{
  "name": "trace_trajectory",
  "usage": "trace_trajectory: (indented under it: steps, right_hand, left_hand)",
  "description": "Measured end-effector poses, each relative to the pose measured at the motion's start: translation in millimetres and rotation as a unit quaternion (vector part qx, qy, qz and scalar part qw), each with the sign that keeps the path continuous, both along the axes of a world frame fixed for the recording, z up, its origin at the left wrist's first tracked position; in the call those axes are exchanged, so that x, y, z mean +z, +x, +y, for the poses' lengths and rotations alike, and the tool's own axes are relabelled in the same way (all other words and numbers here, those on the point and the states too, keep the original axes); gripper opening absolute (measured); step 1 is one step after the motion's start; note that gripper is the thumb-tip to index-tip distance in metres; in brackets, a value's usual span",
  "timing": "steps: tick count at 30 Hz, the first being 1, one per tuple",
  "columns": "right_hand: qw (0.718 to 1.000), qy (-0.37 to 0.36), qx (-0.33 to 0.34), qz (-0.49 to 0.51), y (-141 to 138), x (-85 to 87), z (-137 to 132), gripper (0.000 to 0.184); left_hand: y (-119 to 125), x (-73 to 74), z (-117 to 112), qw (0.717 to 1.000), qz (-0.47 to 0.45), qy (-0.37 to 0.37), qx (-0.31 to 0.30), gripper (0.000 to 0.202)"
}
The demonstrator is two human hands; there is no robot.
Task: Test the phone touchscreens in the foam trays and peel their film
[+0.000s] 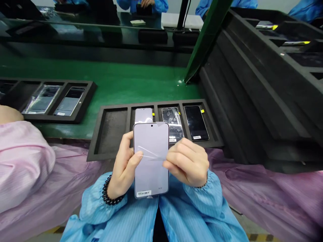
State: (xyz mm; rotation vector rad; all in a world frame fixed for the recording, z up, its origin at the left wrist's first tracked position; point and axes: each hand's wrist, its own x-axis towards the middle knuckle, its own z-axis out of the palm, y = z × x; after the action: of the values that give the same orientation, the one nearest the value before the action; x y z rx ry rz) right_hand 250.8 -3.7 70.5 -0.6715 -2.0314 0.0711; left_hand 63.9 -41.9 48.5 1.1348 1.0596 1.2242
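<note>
A smartphone (151,176) with a pale, lit screen stands upright before me, a barcode label at its lower left. Its left side rests in my left hand (124,166), fingers behind and thumb over the screen edge. Clear film (152,153) lies creased across the screen, and the creases run toward the fingers of my right hand (189,161). Those fingers are pinched on the film at the phone's right edge. Behind the phone is a black foam tray (94,144), holding a lit phone (143,115), a film-covered phone (173,121) and a dark phone (196,122).
Another foam tray (93,88) with phones lies on the green table (121,80) at left. Stacked black trays (242,90) rise at right beside a green post (202,43). A person's pink sleeve (22,161) is close at left. People in blue work across the table.
</note>
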Motion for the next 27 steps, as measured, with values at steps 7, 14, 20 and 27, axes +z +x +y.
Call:
trace_trajectory:
  steps: [7, 14, 20, 27]
  right_hand:
    - [0.994, 0.0, 0.047, 0.099, 0, -7.3, -5, 0.028]
    - [0.992, 0.015, 0.055, 0.11, 2, -5.7, -6, 0.029]
    - [0.99, -0.075, -0.041, 0.116, -3, 1.5, -3, 0.02]
    - [0.983, -0.172, 0.033, 0.052, -9, -4.3, 20, 0.023]
  left_hand:
    - [1, 11.3, -12, 0.999, -0.034, 0.0, -0.006, 0.039]
    - [3, 14.6, -16, 1.0, -0.029, 0.001, -0.007, 0.037]
    - [9, -0.8, 4, 1.0, -0.027, 0.003, 0.014, 0.038]
    - [18, -22.5, 21, 0.999, 0.02, -0.035, -0.015, 0.03]
